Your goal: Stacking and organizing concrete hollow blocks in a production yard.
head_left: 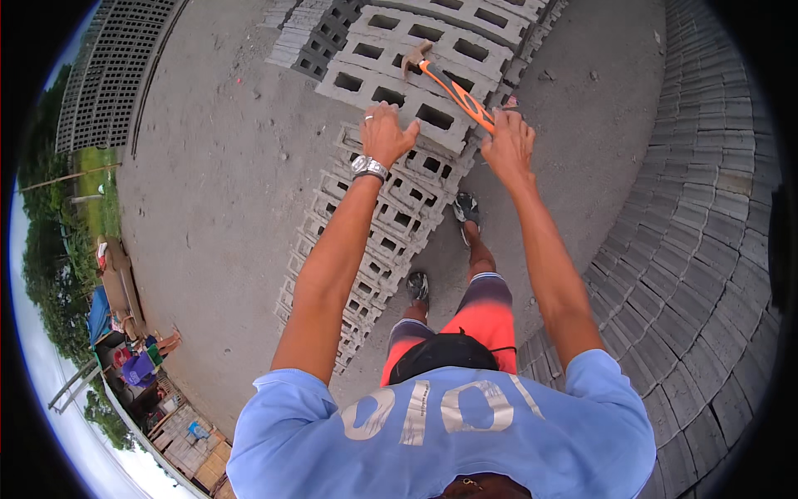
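A claw hammer point(455, 90) with an orange and black handle is held in my right hand point(509, 145), fingers wrapped round the handle's end. Its rusty head lies over the top of a stack of grey hollow concrete blocks point(403, 70). My left hand point(387, 133), with a metal watch on the wrist, is at the near edge of the stack. Its thumb is apart from its fingers and nothing shows between them; whether the fingertips touch the block is hard to tell.
Lower rows of hollow blocks point(384, 229) run down beside my legs. A long wall of stacked blocks point(698, 241) stands at the right, another stack point(104, 75) at the far left. A person point(143, 362) is near a shelter at the lower left.
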A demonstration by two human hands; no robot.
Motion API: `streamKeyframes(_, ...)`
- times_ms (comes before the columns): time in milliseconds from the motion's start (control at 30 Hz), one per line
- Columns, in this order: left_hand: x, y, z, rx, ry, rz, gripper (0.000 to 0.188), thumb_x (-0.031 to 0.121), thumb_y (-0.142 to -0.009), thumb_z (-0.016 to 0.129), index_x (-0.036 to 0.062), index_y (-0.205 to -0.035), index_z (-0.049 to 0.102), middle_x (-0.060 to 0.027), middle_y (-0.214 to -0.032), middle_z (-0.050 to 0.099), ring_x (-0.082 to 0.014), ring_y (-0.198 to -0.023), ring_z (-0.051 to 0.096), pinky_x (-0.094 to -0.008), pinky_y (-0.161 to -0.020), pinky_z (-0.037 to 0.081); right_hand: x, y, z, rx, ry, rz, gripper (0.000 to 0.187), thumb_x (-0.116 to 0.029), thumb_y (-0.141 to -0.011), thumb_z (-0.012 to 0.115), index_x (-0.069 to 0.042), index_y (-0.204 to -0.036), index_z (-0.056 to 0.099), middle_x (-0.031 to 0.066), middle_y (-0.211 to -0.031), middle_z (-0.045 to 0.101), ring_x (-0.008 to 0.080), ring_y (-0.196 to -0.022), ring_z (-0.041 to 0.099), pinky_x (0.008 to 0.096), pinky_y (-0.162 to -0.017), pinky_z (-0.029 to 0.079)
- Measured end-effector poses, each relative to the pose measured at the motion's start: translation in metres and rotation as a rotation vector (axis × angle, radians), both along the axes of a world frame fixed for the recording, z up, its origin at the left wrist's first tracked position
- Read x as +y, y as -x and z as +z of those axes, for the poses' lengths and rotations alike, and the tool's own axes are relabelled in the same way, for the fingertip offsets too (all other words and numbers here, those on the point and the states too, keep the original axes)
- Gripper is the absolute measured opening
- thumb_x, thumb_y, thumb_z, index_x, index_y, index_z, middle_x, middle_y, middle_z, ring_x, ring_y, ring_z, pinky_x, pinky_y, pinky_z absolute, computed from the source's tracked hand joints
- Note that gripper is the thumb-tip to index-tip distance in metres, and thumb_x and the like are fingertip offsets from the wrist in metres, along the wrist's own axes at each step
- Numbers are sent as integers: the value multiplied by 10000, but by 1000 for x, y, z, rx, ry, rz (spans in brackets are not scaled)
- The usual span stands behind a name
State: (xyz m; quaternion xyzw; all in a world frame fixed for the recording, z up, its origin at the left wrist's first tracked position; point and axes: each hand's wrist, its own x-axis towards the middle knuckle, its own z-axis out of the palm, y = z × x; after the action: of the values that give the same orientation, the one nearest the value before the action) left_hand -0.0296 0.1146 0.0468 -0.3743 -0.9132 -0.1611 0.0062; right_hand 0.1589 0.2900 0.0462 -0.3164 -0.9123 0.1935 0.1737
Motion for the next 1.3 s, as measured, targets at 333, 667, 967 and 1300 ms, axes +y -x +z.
streamKeyframes(333, 83, 23, -29, -135, 608, 161, 573, 533, -742, 691, 27, -1007, 738, -214, -1021, 717, -343, -1098, 619, -505, -1106, 283, 36, 34, -8, -32, 492, -66, 320, -116, -792, 658, -21, -1089, 582, 219, -1020, 638, 390, -928, 658, 463, -779, 502)
streamKeyframes(667, -8, 4, -61, -88, 287, 237, 483, 386, -675, 758, -53, -866, 697, -274, -1039, 681, -396, -1074, 571, -451, -1052, 342, -29, -95, 8, 444, 1239, -542, 368, -364, -960, 647, -17, -1067, 583, 4, -680, 525, 73, -534, 496, 263, -472, 418)
streamKeyframes(967, -108, -18, -104, -420, 189, 343, 475, 234, -661, 775, -149, -857, 573, -283, -1098, 547, -397, -1074, 499, -441, -991, 406, -78, -91, -50, 654, 1967, -1026, 449, -533, -1001, 499, -85, -979, 528, 0, -604, 476, 100, -409, 452, 287, -394, 407)
streamKeyframes(1300, -112, -19, -109, -233, -67, 212, 445, 182, -654, 783, -46, -619, 401, -165, -717, 458, -300, -733, 436, -439, -699, 392, -86, -62, -58, 685, 2051, -1009, 527, -577, -977, 509, -51, -985, 509, 35, -617, 468, 147, -422, 449, 347, -436, 423)
